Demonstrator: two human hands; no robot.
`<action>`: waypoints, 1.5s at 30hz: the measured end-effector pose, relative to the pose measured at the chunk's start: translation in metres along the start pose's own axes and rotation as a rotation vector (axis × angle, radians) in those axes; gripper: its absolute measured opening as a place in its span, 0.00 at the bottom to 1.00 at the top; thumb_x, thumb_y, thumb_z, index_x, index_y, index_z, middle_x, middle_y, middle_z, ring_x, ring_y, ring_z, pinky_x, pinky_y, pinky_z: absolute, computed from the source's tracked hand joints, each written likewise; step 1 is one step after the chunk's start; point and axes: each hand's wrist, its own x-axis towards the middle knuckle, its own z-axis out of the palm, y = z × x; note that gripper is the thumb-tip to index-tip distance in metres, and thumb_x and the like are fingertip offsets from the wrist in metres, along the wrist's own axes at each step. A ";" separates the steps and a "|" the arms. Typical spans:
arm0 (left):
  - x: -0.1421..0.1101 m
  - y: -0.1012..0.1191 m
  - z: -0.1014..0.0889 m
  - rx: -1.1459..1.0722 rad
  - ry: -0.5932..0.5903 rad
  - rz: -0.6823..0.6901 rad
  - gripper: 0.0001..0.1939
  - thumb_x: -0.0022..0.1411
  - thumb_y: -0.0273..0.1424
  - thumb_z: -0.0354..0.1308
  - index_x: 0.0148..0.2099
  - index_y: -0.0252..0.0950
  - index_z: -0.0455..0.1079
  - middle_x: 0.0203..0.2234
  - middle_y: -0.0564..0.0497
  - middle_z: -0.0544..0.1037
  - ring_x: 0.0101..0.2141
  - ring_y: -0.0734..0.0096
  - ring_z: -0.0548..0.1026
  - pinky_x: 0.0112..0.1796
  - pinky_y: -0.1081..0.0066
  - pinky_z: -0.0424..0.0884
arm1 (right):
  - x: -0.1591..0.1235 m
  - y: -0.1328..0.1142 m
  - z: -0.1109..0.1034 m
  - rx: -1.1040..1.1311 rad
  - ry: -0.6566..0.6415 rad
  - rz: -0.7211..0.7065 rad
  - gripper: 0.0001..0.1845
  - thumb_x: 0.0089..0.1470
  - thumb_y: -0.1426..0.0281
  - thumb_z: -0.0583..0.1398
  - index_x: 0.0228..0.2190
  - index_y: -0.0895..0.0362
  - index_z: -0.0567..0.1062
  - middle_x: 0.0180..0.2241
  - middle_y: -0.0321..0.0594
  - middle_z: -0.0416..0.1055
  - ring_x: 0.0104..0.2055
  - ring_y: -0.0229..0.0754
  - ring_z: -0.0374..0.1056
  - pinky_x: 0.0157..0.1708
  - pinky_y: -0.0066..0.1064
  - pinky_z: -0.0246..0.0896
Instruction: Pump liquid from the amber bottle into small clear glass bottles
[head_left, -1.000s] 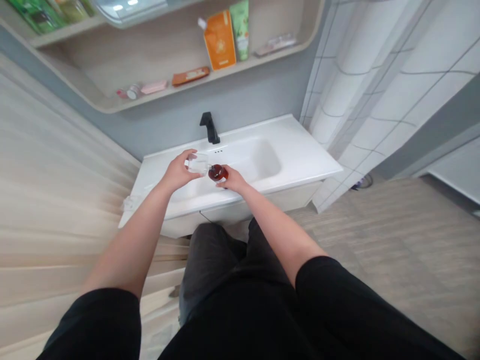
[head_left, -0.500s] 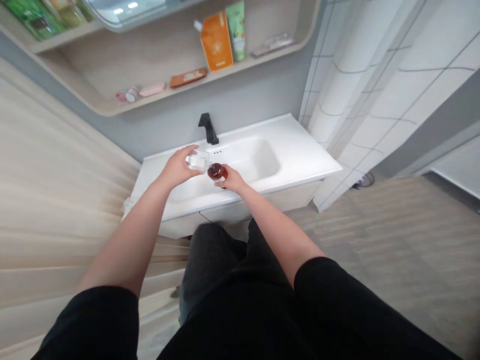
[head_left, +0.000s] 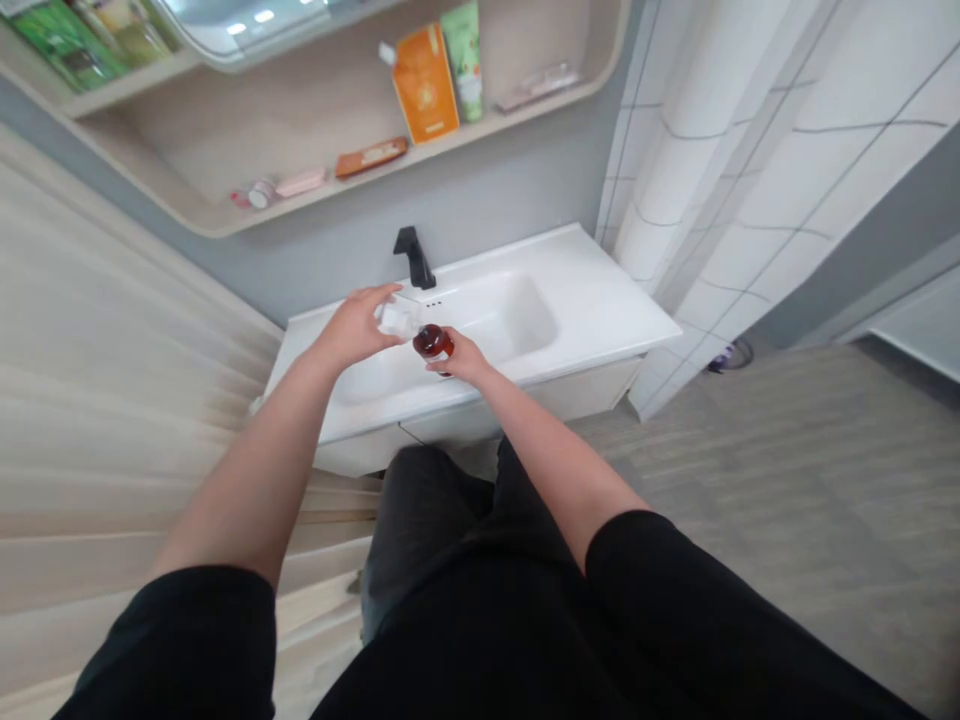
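Note:
Over the white sink basin [head_left: 517, 320] my left hand [head_left: 358, 322] is closed around a clear, see-through bottle [head_left: 397, 318], tilted with its neck toward the right. Its narrow end meets the top of a brown bottle [head_left: 433, 342]; whether the two touch I cannot tell. My right hand [head_left: 463, 356] grips that brown bottle from the right, its fingers wrapped round the side. A pale label shows in part below my fingers. Behind both hands stands the black faucet [head_left: 415, 258].
Above the sink runs a shelf [head_left: 300, 205] with an orange pouch [head_left: 427, 85], a green tube [head_left: 463, 65], an orange-brown packet [head_left: 371, 158] and a pink item [head_left: 301, 182]. A beige curtain [head_left: 112, 400] hangs at left; white tiles [head_left: 690, 200] border the right.
The clear bottle and my left hand have shifted very slightly, still tilted at the brown bottle's top. The camera view has moved a little. Both grips stay the same.

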 end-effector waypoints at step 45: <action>0.030 0.027 -0.031 0.060 -0.150 0.192 0.45 0.50 0.42 0.80 0.71 0.44 0.79 0.63 0.42 0.83 0.65 0.31 0.77 0.71 0.41 0.66 | -0.003 -0.007 -0.001 0.047 -0.033 -0.016 0.46 0.43 0.63 0.82 0.62 0.53 0.79 0.55 0.42 0.85 0.58 0.57 0.81 0.66 0.50 0.73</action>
